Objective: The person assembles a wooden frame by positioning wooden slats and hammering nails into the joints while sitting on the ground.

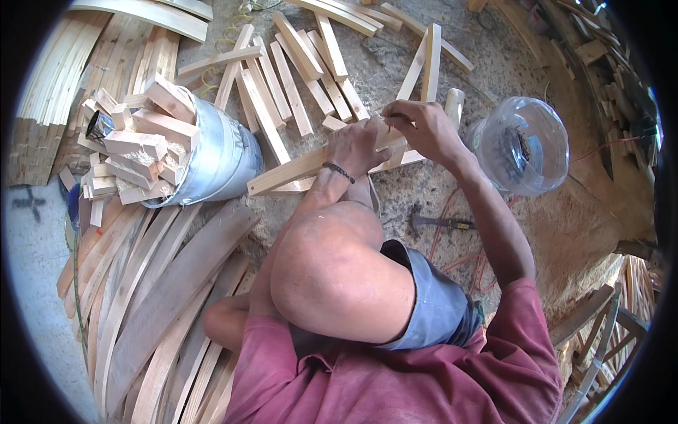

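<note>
My left hand (357, 147) is closed round a pale wooden stick (291, 169) that slants across in front of my raised knee. My right hand (426, 131) is pinched close to the stick's far end, beside the left fingers. Something thin and dark shows at its fingertips, too small to name. Under and behind the stick, more wooden pieces (413, 157) lie on the ground. A short, thick wooden piece (454, 106) stands just right of my right hand. A hammer (445, 222) lies on the ground below my right forearm.
To the right stands a clear plastic container (554, 152) with small dark bits inside. At left, a metal bucket (224, 152) overflows with wood offcuts (138, 145). Loose sticks (293, 88) lie ahead; curved boards (176, 283) spread at lower left. A red cord (482, 263) trails near the hammer.
</note>
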